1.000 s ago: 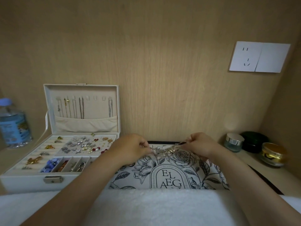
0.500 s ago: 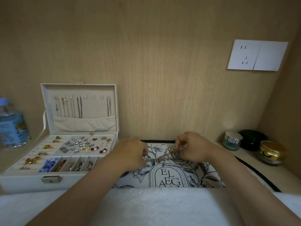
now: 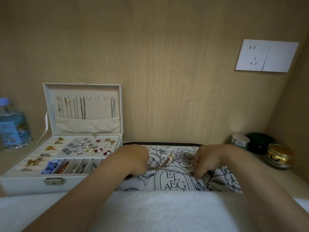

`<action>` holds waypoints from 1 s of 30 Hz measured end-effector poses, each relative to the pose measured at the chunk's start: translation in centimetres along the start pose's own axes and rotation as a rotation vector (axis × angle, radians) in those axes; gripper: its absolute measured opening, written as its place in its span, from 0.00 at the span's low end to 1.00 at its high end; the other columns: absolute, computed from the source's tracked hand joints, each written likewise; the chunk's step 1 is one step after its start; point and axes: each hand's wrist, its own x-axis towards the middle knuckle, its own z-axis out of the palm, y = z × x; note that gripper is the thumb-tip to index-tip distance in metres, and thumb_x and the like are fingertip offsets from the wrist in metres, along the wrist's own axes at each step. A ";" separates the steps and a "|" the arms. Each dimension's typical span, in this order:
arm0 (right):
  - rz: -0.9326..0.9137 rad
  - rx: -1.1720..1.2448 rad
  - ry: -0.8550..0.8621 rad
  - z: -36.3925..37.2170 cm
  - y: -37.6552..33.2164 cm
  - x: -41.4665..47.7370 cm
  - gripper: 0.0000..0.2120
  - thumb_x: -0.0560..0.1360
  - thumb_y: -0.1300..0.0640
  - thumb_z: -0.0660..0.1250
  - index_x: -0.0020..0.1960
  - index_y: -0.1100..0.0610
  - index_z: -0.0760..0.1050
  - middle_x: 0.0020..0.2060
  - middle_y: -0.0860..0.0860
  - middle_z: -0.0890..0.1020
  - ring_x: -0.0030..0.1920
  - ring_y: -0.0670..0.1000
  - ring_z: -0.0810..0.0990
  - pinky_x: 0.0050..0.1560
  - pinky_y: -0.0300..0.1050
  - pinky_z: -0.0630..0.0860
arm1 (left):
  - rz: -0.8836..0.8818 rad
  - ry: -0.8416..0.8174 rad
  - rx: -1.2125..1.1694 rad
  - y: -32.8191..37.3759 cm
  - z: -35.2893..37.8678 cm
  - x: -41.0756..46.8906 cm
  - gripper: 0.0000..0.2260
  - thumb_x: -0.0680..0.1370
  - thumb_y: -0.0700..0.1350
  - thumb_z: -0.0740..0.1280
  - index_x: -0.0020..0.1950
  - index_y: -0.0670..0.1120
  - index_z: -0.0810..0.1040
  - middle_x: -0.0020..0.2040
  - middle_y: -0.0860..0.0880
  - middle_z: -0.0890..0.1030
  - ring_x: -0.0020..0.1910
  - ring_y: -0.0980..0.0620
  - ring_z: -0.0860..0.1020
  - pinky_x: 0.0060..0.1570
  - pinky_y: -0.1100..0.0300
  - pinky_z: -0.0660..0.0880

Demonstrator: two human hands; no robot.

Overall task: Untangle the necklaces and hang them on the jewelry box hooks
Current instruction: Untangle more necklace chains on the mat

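A tangle of thin necklaces (image 3: 161, 164) lies on a floral-printed mat (image 3: 184, 178) between my hands. My left hand (image 3: 133, 159) pinches the tangle's left end with curled fingers. My right hand (image 3: 207, 158) has curled fingers that pull a fine chain down and to the right; the chain itself is barely visible. The open white jewelry box (image 3: 55, 180) stands to the left. Several necklaces (image 3: 82, 108) hang from hooks in its raised lid, and a few hooks (image 3: 97, 97) in the row are bare.
A water bottle (image 3: 12, 124) stands at the far left. Three small jars (image 3: 277, 158) sit at the right by the side wall. A white towel (image 3: 158, 213) covers the near edge. A wall socket (image 3: 265, 55) is mounted on the wooden back panel.
My right hand has moved right and toward me, away from the tangle, drawing a strand out. My left hand has shifted slightly toward me and kept its hold.
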 end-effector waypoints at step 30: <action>-0.194 0.310 0.550 3.9 -3.6 3.9 0.13 0.66 0.39 0.77 0.37 0.48 0.84 0.32 0.42 0.83 0.36 0.41 0.81 0.40 0.42 0.79 | 0.097 0.409 -0.338 2.1 2.8 1.0 0.09 0.77 0.55 0.66 0.55 0.54 0.75 0.52 0.54 0.76 0.56 0.53 0.71 0.56 0.53 0.73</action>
